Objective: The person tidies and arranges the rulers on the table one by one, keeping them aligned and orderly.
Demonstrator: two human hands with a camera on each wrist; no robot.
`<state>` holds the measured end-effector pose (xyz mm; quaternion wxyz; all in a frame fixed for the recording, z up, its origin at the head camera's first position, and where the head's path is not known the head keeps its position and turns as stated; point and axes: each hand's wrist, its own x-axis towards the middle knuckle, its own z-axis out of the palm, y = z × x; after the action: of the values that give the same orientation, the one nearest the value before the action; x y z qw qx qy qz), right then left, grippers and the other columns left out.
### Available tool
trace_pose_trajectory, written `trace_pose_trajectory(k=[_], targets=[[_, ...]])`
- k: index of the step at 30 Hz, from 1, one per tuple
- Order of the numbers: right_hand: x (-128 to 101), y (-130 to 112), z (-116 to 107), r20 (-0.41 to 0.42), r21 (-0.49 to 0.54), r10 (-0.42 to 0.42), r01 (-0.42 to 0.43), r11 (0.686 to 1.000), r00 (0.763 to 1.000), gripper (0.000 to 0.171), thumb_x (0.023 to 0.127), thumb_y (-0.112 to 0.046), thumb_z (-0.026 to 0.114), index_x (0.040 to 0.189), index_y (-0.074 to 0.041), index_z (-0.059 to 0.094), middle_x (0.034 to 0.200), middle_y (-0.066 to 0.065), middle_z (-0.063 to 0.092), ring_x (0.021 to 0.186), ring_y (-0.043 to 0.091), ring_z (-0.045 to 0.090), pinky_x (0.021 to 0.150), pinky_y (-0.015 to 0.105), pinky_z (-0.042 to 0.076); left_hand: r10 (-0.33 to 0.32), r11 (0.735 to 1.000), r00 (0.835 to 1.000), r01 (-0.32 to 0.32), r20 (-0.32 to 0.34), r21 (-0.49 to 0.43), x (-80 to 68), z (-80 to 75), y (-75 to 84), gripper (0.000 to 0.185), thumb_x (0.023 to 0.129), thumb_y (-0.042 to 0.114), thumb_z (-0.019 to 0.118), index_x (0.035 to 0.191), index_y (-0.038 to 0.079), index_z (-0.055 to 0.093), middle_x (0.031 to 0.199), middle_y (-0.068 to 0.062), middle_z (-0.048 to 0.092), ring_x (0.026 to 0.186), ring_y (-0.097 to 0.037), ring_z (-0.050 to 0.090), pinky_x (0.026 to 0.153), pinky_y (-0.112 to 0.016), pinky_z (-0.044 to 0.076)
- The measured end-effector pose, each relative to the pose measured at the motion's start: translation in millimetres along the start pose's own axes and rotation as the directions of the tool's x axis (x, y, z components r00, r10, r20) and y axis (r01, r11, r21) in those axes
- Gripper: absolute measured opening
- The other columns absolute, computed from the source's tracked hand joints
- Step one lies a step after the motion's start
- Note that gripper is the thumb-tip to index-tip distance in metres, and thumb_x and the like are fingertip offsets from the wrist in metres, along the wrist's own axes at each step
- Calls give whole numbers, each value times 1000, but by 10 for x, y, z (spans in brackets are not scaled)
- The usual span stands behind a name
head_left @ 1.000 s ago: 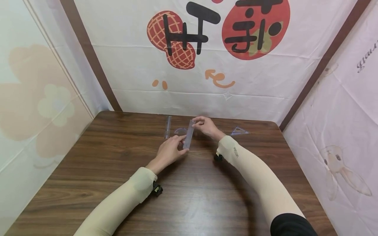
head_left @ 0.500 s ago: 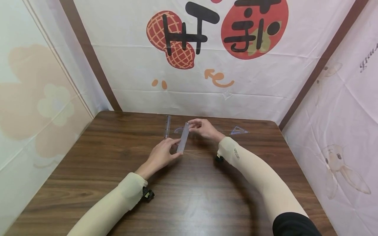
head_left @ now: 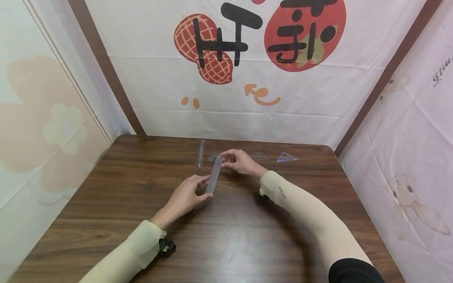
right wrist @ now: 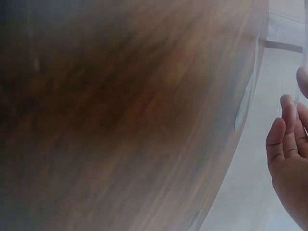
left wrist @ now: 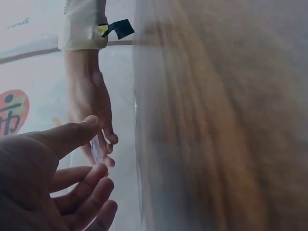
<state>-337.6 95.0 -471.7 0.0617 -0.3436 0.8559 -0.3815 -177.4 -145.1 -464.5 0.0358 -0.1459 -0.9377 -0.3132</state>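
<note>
Both hands hold a long, narrow, clear plastic strip (head_left: 214, 175), slanted above the table; whether it is a ruler or a sleeve is unclear. My left hand (head_left: 185, 196) grips its near end between thumb and fingers. At the far end, the thumb and fingers of my right hand (head_left: 240, 162) pinch it. A clear ruler (head_left: 200, 153) lies toward the back edge. Beside it is a protractor (head_left: 212, 157), partly hidden behind the strip and right hand. Farther right lie a faint clear set square (head_left: 260, 157) and a blue-edged set square (head_left: 286, 157).
The brown wood-grain table (head_left: 247, 236) has rounded back corners. Printed white cloth (head_left: 159, 86) hangs right behind its back edge, and more cloth stands along the left and right sides. Each wrist carries a small black camera (head_left: 166, 247).
Both hands have drawn the clear plastic strip toward the person and a little left. The faint set square behind the right hand now shows more. The other pieces stay where they lay.
</note>
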Motion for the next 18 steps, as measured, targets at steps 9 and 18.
trace_pose_trajectory(k=[9,18], targets=[[-17,-53,86,21,-25,10,-10,1000,1000,39,101,-22,79,137,-10,72,113,2,72,100,16,67,87,34,57,17,1000,1000,-17,-18,17,-115,9,-80,62,91,27,90,144,6,68,116,-6,72,106,-27,67,87,-49,55],[5,-60,220,36,-51,-32,33,998,999,39,99,-22,80,135,-7,72,112,2,72,97,13,67,84,29,57,10,999,1000,-10,-9,41,-224,-20,-122,64,88,28,91,144,8,68,108,1,71,98,-19,64,82,-42,54]])
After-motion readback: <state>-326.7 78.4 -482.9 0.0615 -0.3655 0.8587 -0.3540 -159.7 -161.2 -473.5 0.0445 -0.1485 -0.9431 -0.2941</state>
